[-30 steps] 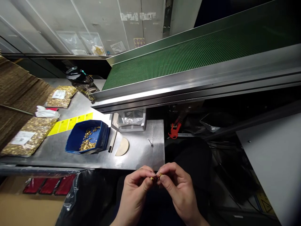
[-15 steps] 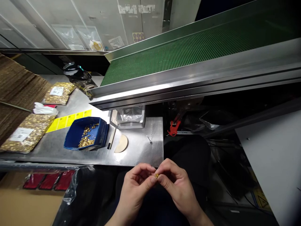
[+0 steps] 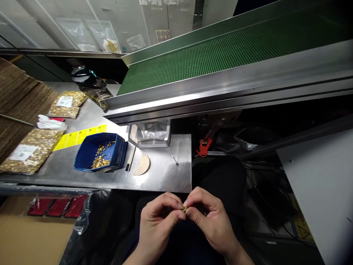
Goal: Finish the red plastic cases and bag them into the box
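Brass fitting (image 3: 184, 209), small, pinched between fingers of left hand (image 3: 157, 224) and right hand (image 3: 213, 221); below worktop (image 3: 162, 176) edge; axis indiscernible.

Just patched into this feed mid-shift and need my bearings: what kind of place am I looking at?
Most likely a factory assembly or packing station. A green conveyor belt runs past a steel workbench, which carries a blue bin of small brass parts and sealed bags of them. Both hands pinch one brass part.

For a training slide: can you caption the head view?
Both hands, left hand and right hand, pinch a small brass part below a steel table holding a blue bin.
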{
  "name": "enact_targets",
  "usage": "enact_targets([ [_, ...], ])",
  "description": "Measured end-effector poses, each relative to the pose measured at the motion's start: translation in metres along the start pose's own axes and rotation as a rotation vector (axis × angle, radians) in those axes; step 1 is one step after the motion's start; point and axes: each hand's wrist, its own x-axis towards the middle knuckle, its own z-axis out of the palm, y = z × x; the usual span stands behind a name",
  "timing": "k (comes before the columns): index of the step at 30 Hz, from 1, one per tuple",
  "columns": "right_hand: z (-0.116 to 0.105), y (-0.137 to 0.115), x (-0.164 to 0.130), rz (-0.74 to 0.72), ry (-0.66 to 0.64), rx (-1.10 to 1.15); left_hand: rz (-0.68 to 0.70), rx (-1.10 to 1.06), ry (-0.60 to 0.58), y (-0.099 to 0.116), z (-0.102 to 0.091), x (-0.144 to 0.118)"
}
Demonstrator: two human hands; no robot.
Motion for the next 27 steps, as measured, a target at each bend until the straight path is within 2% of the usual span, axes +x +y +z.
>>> enact_targets([
  [10,-0.003,-0.005,0.0,-0.032,-0.021,-0.05,0.028,0.05,-0.012,0.001,-0.002,0.003],
  [14,-0.005,-0.006,0.0,-0.002,-0.055,-0.026,0.063,0.071,-0.072,0.001,-0.004,0.001],
  [20,-0.005,-0.007,0.004,0.086,-0.095,0.072,0.228,0.147,-0.102,-0.001,-0.004,-0.004],
  [27,0.006,0.0,0.003,0.294,-0.13,0.374,0.425,0.28,-0.071,-0.005,-0.008,-0.005],
])
